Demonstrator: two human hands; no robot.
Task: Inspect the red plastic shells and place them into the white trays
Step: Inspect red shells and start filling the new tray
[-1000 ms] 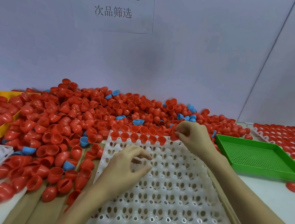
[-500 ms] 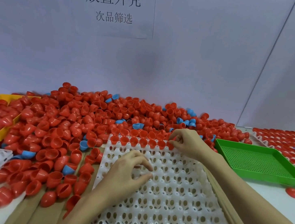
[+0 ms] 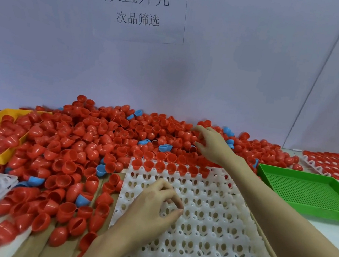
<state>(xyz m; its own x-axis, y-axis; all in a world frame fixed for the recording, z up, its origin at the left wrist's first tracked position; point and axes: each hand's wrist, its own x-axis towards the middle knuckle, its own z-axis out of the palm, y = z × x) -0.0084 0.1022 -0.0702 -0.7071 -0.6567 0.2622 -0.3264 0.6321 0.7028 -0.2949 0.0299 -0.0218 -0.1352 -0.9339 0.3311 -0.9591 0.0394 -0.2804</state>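
Right hand (image 3: 212, 144) outstretched, fingers spread and loosely bent; left hand (image 3: 153, 208) nearer, fingers curled, holding nothing visible

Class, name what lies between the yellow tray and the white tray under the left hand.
Head view: loose red shells with a few blue shells scattered among them.

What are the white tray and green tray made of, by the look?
White tray: seemingly moulded plastic, slightly translucent, semi-gloss; thin cup walls with punched holes. Green tray: likely rigid plastic, smooth satin rim, evenly perforated floor. Neither can be confirmed by look alone.
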